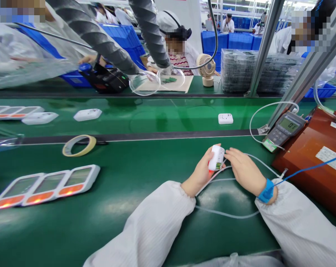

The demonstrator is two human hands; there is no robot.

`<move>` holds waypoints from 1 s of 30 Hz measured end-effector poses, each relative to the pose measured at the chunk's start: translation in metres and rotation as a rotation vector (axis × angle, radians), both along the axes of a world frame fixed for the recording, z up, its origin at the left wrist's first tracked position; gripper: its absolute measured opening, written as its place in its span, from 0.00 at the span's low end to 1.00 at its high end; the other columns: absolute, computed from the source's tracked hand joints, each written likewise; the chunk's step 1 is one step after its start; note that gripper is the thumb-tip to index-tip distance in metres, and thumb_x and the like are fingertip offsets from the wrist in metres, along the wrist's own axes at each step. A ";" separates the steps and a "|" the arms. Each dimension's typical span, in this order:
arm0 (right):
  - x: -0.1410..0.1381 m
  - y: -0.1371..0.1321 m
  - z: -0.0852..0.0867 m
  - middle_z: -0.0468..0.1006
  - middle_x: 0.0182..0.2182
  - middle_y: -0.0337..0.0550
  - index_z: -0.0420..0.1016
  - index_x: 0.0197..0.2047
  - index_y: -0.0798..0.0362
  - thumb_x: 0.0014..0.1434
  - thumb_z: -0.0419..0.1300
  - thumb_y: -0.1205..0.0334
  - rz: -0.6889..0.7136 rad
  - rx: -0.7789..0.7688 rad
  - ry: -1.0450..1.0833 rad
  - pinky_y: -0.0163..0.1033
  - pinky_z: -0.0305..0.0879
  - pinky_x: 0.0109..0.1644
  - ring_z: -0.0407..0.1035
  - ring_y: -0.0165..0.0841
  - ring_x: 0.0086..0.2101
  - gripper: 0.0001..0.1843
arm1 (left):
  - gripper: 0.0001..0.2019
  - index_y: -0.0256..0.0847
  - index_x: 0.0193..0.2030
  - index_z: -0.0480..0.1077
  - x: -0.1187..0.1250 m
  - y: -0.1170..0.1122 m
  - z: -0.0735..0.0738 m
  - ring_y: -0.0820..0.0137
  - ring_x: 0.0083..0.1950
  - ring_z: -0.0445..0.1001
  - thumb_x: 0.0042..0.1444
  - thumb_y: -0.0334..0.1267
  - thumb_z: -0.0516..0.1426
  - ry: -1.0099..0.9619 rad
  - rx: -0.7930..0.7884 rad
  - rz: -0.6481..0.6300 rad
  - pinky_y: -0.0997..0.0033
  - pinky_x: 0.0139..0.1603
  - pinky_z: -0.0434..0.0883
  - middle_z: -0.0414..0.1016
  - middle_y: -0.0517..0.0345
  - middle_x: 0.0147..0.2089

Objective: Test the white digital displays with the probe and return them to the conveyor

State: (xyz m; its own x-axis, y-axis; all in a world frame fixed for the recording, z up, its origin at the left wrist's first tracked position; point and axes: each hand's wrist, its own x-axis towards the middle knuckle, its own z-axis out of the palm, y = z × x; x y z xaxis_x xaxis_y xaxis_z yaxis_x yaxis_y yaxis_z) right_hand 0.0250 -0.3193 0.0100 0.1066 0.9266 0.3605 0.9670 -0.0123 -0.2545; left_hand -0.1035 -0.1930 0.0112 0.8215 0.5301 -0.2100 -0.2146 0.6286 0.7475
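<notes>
My left hand (202, 170) is closed around a small white plastic device (217, 157) with holes in its face, a greenish opening at its lower end and an orange edge. Against the device's right side are the fingertips of my right hand (244, 168), bent together over a thin clear tube (212, 178); the exact pinch is hidden. A blue wrist strap (266, 191) circles my right wrist. The tube loops across the green bench beneath both hands.
At right stand a handheld meter (286, 128) and a reddish-brown box (318, 155). Three joined white-and-orange display units (48, 185) and a tape roll (78, 145) lie left. White devices (225, 118) sit on the green conveyor (168, 115). Co-workers sit beyond.
</notes>
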 end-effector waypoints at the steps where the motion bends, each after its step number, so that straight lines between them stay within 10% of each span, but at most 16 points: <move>1: -0.001 0.001 -0.004 0.68 0.61 0.53 0.67 0.62 0.55 0.63 0.46 0.78 0.050 -0.015 0.056 0.53 0.64 0.63 0.60 0.41 0.62 0.27 | 0.29 0.41 0.59 0.65 0.000 0.000 -0.001 0.68 0.35 0.73 0.51 0.46 0.64 0.002 -0.002 0.001 0.67 0.38 0.73 0.74 0.53 0.45; 10: 0.006 0.006 -0.002 0.78 0.37 0.47 0.73 0.38 0.52 0.67 0.57 0.64 0.024 -0.073 0.200 0.48 0.70 0.47 0.72 0.41 0.41 0.05 | 0.23 0.30 0.44 0.72 0.003 0.005 0.003 0.68 0.28 0.71 0.59 0.53 0.57 0.057 -0.185 0.021 0.71 0.27 0.67 0.75 0.44 0.36; 17: -0.002 0.002 0.004 0.80 0.44 0.47 0.68 0.57 0.51 0.69 0.47 0.67 0.006 0.134 0.416 0.40 0.73 0.43 0.77 0.35 0.36 0.17 | 0.13 0.32 0.43 0.73 0.003 0.001 0.006 0.75 0.28 0.67 0.56 0.38 0.65 -0.071 -0.100 0.015 0.77 0.32 0.68 0.73 0.55 0.32; 23: 0.002 0.002 0.002 0.80 0.37 0.44 0.70 0.52 0.53 0.69 0.47 0.65 -0.096 0.150 0.431 0.39 0.72 0.38 0.76 0.34 0.31 0.14 | 0.29 0.39 0.55 0.70 -0.001 -0.003 0.011 0.68 0.47 0.74 0.45 0.28 0.70 -0.129 -0.017 -0.125 0.69 0.55 0.69 0.76 0.53 0.47; 30: 0.003 0.002 0.002 0.80 0.37 0.46 0.73 0.49 0.54 0.68 0.50 0.65 -0.105 0.193 0.406 0.39 0.72 0.39 0.75 0.35 0.33 0.12 | 0.33 0.41 0.56 0.70 -0.001 -0.004 0.010 0.66 0.47 0.74 0.41 0.29 0.72 -0.089 0.062 -0.103 0.66 0.54 0.68 0.76 0.53 0.48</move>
State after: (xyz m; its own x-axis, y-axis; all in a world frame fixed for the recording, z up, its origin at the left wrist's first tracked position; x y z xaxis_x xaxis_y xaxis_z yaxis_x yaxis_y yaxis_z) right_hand 0.0281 -0.3172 0.0116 0.3649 0.8231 0.4352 0.7845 -0.0201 -0.6199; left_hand -0.1041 -0.1969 0.0213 0.8862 0.4515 -0.1035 -0.2180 0.6037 0.7668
